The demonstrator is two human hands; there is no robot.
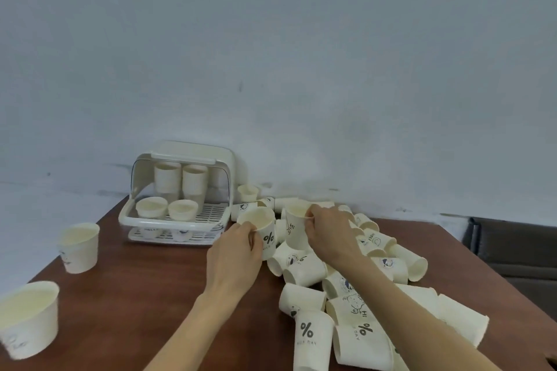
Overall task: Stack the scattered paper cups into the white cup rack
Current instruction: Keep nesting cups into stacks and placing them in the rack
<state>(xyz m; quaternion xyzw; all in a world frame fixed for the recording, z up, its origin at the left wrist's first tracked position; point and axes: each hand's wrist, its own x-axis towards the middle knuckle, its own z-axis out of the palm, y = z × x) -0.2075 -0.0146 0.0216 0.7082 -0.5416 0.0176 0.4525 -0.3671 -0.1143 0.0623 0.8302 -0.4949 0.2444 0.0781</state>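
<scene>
Paper cups lie in a loose heap (346,286) across the right half of a brown table (144,286), from the middle of the view down to 5 o'clock, most tipped on their sides. The white cup rack (177,199) stands at about 10 o'clock from the hands, against the wall, its lid raised and its open front facing the person. Inside it, two stacks stand upright at the back and two cups sit in front.

The left hand (233,256) grips an upright cup printed with a percent sign (260,227), fingers curled round its side. The right hand (327,233) pinches the rim of a second upright cup marked "Hi" (297,224). The two cups stand side by side, mouths up, long axes vertical. The left hand is nearer the rack, so its cup seems likelier to go in first.

Two more cups (79,247) stand upright near the table's left edge.
</scene>
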